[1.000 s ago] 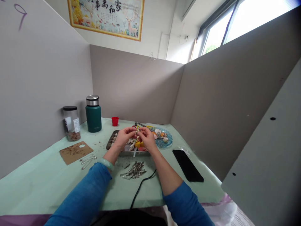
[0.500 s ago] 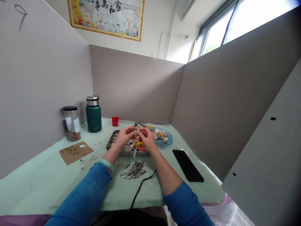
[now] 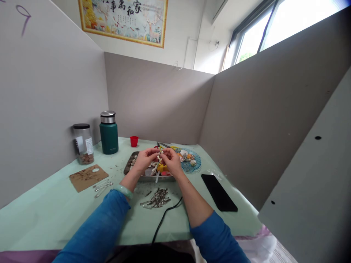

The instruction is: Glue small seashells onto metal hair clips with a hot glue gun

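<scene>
Over a metal tray (image 3: 145, 179), my left hand (image 3: 146, 159) and my right hand (image 3: 171, 160) meet with their fingertips pinched together. Between them is a small whitish piece (image 3: 160, 155), too small to name. Below in the tray lie shells and a yellow glue gun (image 3: 162, 167), its nozzle end not clear behind my hands. In front of the tray, a pile of metal brooch pins (image 3: 159, 198) rests on the green cloth. To the right of my right hand, a blue glass plate (image 3: 195, 168) bears several shell pieces in white and orange.
A black cord (image 3: 164, 215) runs to the front edge. On the right lies a black phone (image 3: 219, 193). At left stand a green flask (image 3: 109, 137), a jar (image 3: 85, 146), a cardboard piece (image 3: 88, 177) and large safety pins (image 3: 102, 187). A red cup (image 3: 134, 141) and pliers (image 3: 166, 145) are behind.
My fingers have shifted slightly around the small whitish piece, which shows a little more between them. All else stays in place.
</scene>
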A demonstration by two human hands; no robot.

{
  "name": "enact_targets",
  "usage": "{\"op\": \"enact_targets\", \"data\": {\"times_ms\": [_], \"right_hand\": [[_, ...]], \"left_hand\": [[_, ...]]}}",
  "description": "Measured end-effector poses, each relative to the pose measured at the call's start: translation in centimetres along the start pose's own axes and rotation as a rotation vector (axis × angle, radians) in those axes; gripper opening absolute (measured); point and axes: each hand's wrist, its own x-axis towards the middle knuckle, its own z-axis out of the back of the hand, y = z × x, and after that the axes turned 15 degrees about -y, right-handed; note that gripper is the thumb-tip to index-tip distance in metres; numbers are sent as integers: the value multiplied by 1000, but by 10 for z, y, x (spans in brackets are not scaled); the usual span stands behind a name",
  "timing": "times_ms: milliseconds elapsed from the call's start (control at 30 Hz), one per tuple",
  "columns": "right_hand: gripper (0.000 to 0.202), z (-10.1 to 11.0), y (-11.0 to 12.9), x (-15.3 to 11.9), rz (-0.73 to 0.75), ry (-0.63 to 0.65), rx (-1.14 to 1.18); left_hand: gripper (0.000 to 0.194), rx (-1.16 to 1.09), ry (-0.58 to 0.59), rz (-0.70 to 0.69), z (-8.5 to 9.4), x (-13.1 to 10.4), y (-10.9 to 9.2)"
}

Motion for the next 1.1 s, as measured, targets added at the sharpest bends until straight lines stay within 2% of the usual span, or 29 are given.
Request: {"op": "enact_targets", "data": {"times_ms": [1100], "right_hand": [[24, 0, -2, 1, 30, 8, -12]], "left_hand": [[36, -11, 21, -4, 1, -2, 0]]}}
